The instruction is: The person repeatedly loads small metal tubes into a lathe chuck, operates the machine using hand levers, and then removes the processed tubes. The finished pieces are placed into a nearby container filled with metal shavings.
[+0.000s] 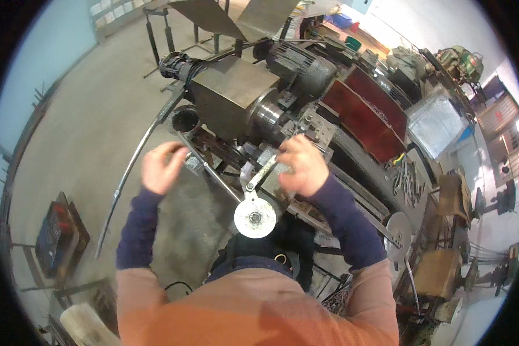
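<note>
Over the front of a metal lathe (233,81), my right hand (304,167) curls its fingers around the upper end of a pale metal lever (263,174). That lever joins a round, whitish disc (255,218) with a bolt at its centre. Just beyond my right fingers is the tool post block (317,131), close to the shiny chuck (269,117). My left hand (161,167) is raised to the left, beside a slanting metal rod (213,174). Its thumb and fingers bend together in a pinch; whatever lies between them is too small to make out.
A long bar (127,164) slopes down at the left, near a dark round cup (185,120). Behind the chuck sits an electric motor (305,66). To the right are a reddish tray (363,112), several wrenches (408,181) and a second disc (397,230).
</note>
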`<action>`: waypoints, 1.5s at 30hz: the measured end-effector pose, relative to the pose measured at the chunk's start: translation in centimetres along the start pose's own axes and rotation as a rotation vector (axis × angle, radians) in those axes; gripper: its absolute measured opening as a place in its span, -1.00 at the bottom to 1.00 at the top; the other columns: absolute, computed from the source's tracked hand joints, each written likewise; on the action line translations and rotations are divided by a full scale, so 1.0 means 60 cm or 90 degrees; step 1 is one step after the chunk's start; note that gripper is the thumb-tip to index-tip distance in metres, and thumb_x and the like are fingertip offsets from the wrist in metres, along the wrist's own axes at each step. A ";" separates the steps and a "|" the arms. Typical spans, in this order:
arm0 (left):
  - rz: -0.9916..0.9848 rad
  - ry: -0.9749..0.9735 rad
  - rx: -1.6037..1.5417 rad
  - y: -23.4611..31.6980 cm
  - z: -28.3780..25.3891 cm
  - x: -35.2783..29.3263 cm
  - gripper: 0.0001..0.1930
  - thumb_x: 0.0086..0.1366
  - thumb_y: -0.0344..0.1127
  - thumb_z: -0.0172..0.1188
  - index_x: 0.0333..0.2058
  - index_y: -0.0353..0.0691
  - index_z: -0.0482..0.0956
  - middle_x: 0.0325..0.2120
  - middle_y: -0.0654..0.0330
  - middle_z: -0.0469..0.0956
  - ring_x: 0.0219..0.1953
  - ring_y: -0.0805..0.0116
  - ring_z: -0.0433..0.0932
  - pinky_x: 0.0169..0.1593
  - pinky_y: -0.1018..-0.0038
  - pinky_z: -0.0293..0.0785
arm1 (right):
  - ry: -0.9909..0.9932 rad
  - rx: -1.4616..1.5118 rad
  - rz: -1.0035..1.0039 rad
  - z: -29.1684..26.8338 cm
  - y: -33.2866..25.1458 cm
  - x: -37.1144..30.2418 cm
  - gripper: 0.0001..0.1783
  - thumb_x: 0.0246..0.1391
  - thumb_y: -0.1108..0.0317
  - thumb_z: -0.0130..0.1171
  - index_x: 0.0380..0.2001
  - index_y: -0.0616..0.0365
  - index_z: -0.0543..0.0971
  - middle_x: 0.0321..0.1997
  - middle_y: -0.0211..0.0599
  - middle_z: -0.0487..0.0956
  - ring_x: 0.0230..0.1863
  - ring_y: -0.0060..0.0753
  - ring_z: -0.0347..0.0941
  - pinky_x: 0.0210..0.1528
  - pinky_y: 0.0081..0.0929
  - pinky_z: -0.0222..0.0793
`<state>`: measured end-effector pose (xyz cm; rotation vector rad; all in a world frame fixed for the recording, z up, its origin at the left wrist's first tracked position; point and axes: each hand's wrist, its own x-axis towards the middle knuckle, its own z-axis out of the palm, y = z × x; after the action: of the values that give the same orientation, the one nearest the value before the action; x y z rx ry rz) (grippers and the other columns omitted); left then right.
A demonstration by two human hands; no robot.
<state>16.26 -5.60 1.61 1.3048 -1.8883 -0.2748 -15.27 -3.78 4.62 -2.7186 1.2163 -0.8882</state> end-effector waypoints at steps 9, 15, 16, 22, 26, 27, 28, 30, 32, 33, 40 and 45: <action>0.120 -0.320 -0.314 0.176 0.187 -0.002 -0.73 0.15 -0.16 0.11 -0.51 -0.30 0.53 -0.65 0.04 0.46 -0.57 0.19 0.50 -0.49 0.36 0.35 | -0.015 -0.009 0.031 -0.031 -0.074 -0.081 -0.72 -0.62 0.42 0.12 -0.63 0.29 0.52 -0.38 -0.16 0.36 -0.23 -0.12 0.27 -0.18 -0.33 0.30; -0.196 -0.508 -0.819 0.178 0.200 -0.033 -0.71 0.29 -0.21 -0.01 -0.34 -0.37 0.50 -0.53 0.14 0.56 -0.47 0.39 0.55 -0.32 0.51 0.45 | 0.061 0.129 0.063 -0.044 -0.086 -0.099 -0.69 -0.58 0.45 0.07 -0.54 0.24 0.51 -0.30 -0.13 0.38 -0.21 -0.09 0.29 -0.19 -0.32 0.30; -0.233 -0.528 -0.879 0.180 0.199 -0.039 -0.71 0.29 -0.21 -0.02 -0.30 -0.37 0.49 -0.51 0.13 0.56 -0.46 0.37 0.55 -0.30 0.51 0.46 | 0.083 0.162 0.073 -0.041 -0.088 -0.103 -0.68 -0.58 0.45 0.07 -0.52 0.23 0.52 -0.29 -0.12 0.39 -0.22 -0.08 0.29 -0.19 -0.32 0.30; -0.294 -0.573 -0.900 0.179 0.199 -0.059 -0.67 0.28 -0.23 -0.03 -0.19 -0.45 0.43 -0.44 0.07 0.54 -0.42 0.32 0.55 -0.29 0.47 0.47 | 0.148 0.245 0.125 -0.008 -0.096 -0.145 -0.54 -0.53 0.39 0.06 -0.34 0.23 0.52 -0.20 -0.06 0.41 -0.19 -0.02 0.34 -0.13 -0.31 0.29; -0.313 -0.599 -0.851 0.180 0.205 -0.063 -0.68 0.28 -0.19 -0.03 -0.33 -0.40 0.48 -0.51 0.09 0.55 -0.48 0.35 0.55 -0.33 0.50 0.47 | 0.132 0.314 0.167 0.002 -0.087 -0.164 -0.49 -0.53 0.40 0.07 -0.28 0.21 0.53 -0.19 -0.04 0.40 -0.17 -0.02 0.35 -0.11 -0.33 0.29; -0.302 -0.599 -0.838 0.179 0.207 -0.063 -0.68 0.28 -0.18 -0.03 -0.35 -0.39 0.49 -0.52 0.09 0.54 -0.49 0.35 0.55 -0.34 0.50 0.47 | 0.125 0.327 0.174 0.004 -0.084 -0.167 -0.48 -0.53 0.41 0.07 -0.28 0.21 0.53 -0.18 -0.04 0.40 -0.16 -0.02 0.36 -0.10 -0.34 0.29; -0.291 -0.598 -0.824 0.178 0.209 -0.064 -0.68 0.28 -0.18 -0.03 -0.37 -0.39 0.49 -0.53 0.09 0.54 -0.50 0.35 0.55 -0.35 0.51 0.47 | 0.118 0.340 0.180 0.005 -0.082 -0.170 -0.47 -0.53 0.42 0.07 -0.27 0.21 0.53 -0.18 -0.03 0.40 -0.16 -0.03 0.36 -0.09 -0.34 0.29; -0.301 -0.612 -0.820 0.174 0.209 -0.064 -0.69 0.28 -0.14 -0.01 -0.36 -0.33 0.50 -0.54 0.17 0.54 -0.49 0.43 0.55 -0.38 0.59 0.43 | 0.110 0.355 0.198 0.004 -0.083 -0.170 -0.48 -0.52 0.43 0.08 -0.27 0.23 0.53 -0.17 -0.03 0.40 -0.15 -0.03 0.38 -0.07 -0.36 0.30; -0.308 -0.610 -0.817 0.172 0.208 -0.063 -0.69 0.28 -0.13 0.00 -0.37 -0.30 0.51 -0.55 0.22 0.54 -0.49 0.48 0.54 -0.40 0.63 0.42 | 0.110 0.324 0.190 0.000 -0.085 -0.165 -0.48 -0.51 0.43 0.07 -0.26 0.24 0.53 -0.17 -0.02 0.39 -0.17 -0.03 0.40 -0.09 -0.37 0.32; -0.309 -0.602 -0.816 0.172 0.207 -0.063 -0.69 0.28 -0.13 0.00 -0.37 -0.30 0.51 -0.55 0.23 0.54 -0.49 0.49 0.53 -0.40 0.63 0.42 | 0.110 0.309 0.185 -0.001 -0.085 -0.162 -0.49 -0.51 0.44 0.07 -0.26 0.24 0.52 -0.18 -0.02 0.39 -0.18 -0.02 0.41 -0.11 -0.37 0.33; -0.179 -0.530 -0.690 0.168 0.191 -0.051 -0.67 0.28 -0.12 0.00 -0.42 -0.30 0.53 -0.58 0.24 0.53 -0.55 0.52 0.51 -0.48 0.61 0.42 | 0.071 0.230 0.186 -0.010 -0.098 -0.144 -0.52 -0.52 0.43 0.07 -0.31 0.32 0.51 -0.22 -0.01 0.39 -0.23 -0.02 0.41 -0.18 -0.37 0.37; 0.064 -0.373 -0.439 0.183 0.191 -0.048 -0.68 0.23 -0.17 0.04 -0.54 -0.33 0.51 -0.75 0.12 0.41 -0.68 0.42 0.47 -0.55 0.47 0.34 | 0.005 0.141 0.173 -0.014 -0.105 -0.128 -0.55 -0.49 0.40 0.08 -0.34 0.29 0.53 -0.20 0.00 0.39 -0.26 -0.04 0.41 -0.19 -0.38 0.36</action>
<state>0.94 -1.18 -0.87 0.6876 -2.0283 -1.2388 -15.49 6.08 3.19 -2.3146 1.3562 -0.9364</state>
